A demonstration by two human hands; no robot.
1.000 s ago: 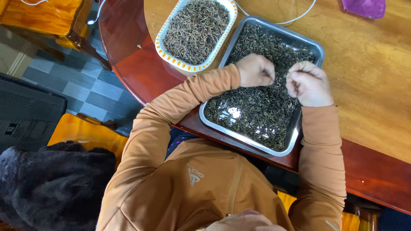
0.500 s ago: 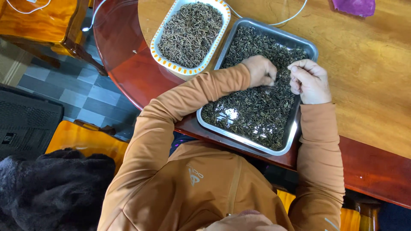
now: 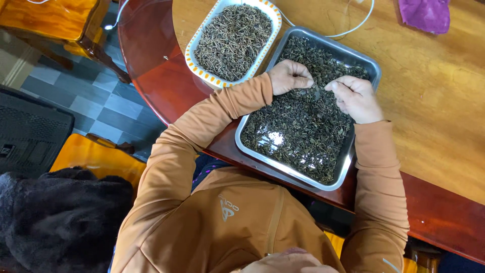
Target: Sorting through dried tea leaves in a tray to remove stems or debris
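A person in an orange jacket [image 3: 237, 222] sits at a round wooden surface [image 3: 444, 101]. Both hands are over a shiny metal tray [image 3: 348, 156] full of dark dried leaves [image 3: 298, 131]. The tray sits at the near edge of the surface, right in front of the person.

The left hand [image 3: 289, 77] rests on the leaves near the far left corner of the tray. It is curled into a loose fist, with the fingers tucked in. The right hand [image 3: 356, 97] is near the far right side of the tray. Its fingers are bent and pressed close together, with the tips pointing toward the left hand. I cannot tell if either hand is pinching any leaves. The two hands are near each other, but they do not touch.

Just beside the metal tray, on its left, sits a white dish [image 3: 204, 76] with an orange dotted rim. It holds thinner brown bits [image 3: 232, 35]. It sits near the left edge of the surface.

A thin white cord [image 3: 353, 30] lies on the surface past the tray. A purple cloth [image 3: 424, 14] lies at the far edge. A yellow stool [image 3: 91, 156] and a dark fuzzy thing [image 3: 50, 217] are down on the floor side, left of the person.
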